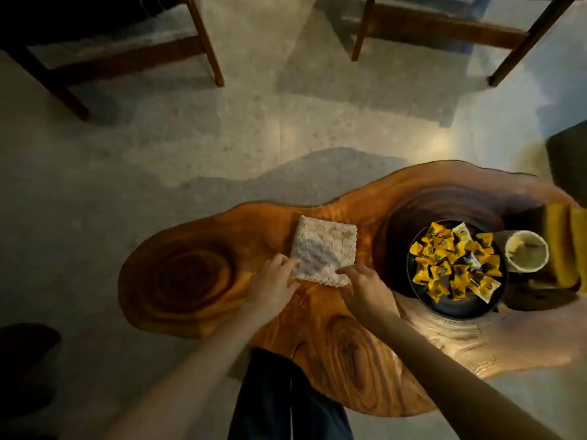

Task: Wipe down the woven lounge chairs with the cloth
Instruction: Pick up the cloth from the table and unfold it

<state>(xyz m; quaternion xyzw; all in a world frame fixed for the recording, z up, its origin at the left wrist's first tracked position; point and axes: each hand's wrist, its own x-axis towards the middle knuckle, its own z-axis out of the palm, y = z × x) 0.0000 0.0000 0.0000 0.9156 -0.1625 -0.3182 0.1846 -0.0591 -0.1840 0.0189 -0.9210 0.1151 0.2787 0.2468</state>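
- Pale nubbly cloth (322,249) lies folded flat on the wooden table (197,281), nearly square, its near edge facing the person.
- The left hand (271,281) pinches the cloth's near-left corner and the right hand (365,285) its near-right corner, both equally close.
- Beyond the cloth, only wooden legs of the lounge chairs (208,46) show, and their woven seats are cut off.
- Fingertips under the cloth's edge are hidden.

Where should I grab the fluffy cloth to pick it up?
Take the cloth by its two near corners, from your side of the wooden table, where the left hand and right hand pinch it. It lies flat, so only its edges give a hold, and the bowl of sweets stands to its right.
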